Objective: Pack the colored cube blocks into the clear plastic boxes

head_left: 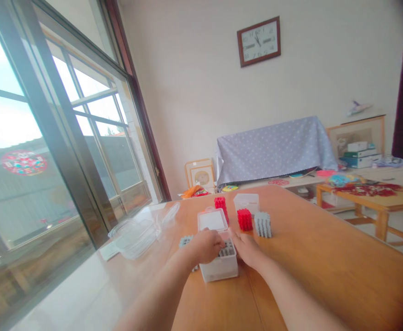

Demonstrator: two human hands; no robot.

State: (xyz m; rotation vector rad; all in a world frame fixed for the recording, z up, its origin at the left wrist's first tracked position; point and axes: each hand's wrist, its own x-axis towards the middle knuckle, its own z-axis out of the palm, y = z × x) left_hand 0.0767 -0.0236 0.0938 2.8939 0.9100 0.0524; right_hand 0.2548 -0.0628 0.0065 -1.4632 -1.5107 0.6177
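Note:
A translucent white plastic box [219, 272] stands in front of me with its lid [212, 220] swung back, and grey toothed blocks [227, 249] lie inside. My left hand [208, 244] is over the box opening with its fingers curled down; what they grip, if anything, is hidden. Against the box's right side rests my right hand [245, 248], fingers stretched out and holding nothing. Part of another grey block [186, 241] shows behind my left wrist. Beyond my right hand sit a red toothed block [245, 220] and a grey one [263, 225].
Behind the lid stands a red stack [220, 205], with a second clear container [246, 203] to its right. Clear plastic packaging [135, 238] lies on the wooden table [311, 257] at left, near the window. A low wooden table [380, 207] stands off to the right.

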